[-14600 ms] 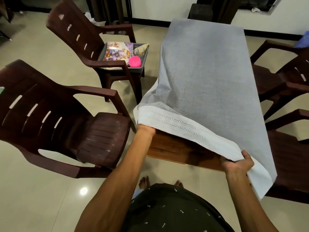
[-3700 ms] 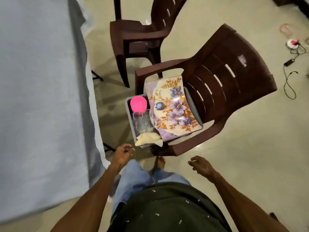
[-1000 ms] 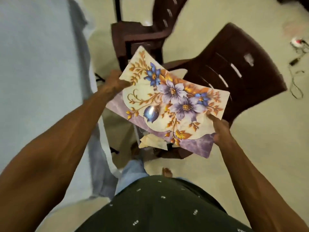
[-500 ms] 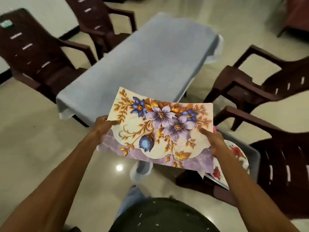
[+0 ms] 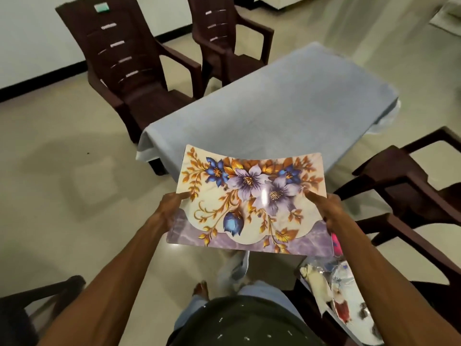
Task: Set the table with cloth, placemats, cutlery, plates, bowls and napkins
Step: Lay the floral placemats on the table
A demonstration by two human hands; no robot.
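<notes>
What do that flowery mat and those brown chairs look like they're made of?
The placemat looks like thin glossy plastic or laminate: it bows between the left hand and right hand and shows glare. The chairs look like moulded plastic, dark brown and slotted.

A: The placemat [image 5: 249, 203]? 
B: Glossy, printed with purple and blue flowers and gold leaves, bowed slightly, held level in the air.

A: And the cloth [image 5: 274, 113]? 
B: Pale grey-blue, spread flat over the table, edges hanging.
</notes>
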